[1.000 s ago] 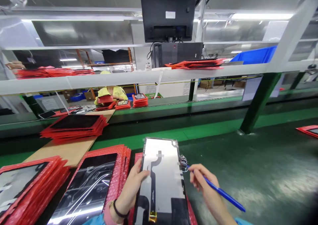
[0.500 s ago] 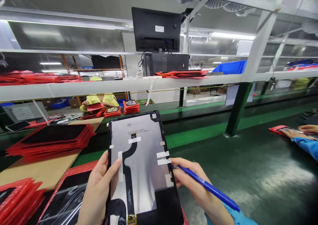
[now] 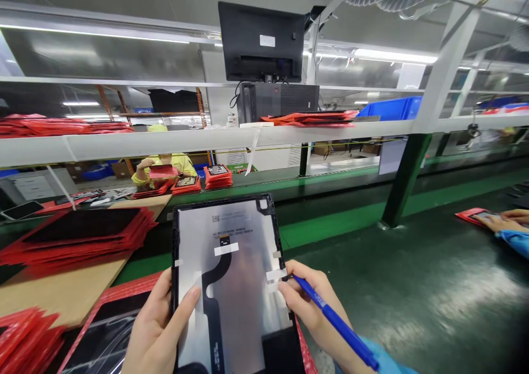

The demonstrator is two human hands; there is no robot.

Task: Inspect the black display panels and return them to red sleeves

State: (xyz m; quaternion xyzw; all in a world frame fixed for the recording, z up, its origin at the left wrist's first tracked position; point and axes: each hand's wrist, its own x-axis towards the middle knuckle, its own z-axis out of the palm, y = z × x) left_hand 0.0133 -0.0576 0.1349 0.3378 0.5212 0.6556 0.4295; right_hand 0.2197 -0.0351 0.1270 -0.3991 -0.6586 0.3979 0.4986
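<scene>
A tablet screen panel is tilted up in front of me, its silver back facing me. A black flex cable runs down it, and white tape strips sit near its right edge. My left hand grips the left edge, thumb pressed on the back. Between the fingers of my right hand is a blue pen, its tip pointing at the tape by the right edge. My right thumb touches that edge. The panel's lower end lies out of frame.
Stacked red sleeves with dark panels lie on the left, beside a wrapped panel. A green post and white rail stand ahead. A co-worker's hand is far right; another person sits across.
The panel has dropped slightly in view and turned a little. My right thumb has come onto its edge near the tape, with the pen tip over it. The person across has raised a red packet.
</scene>
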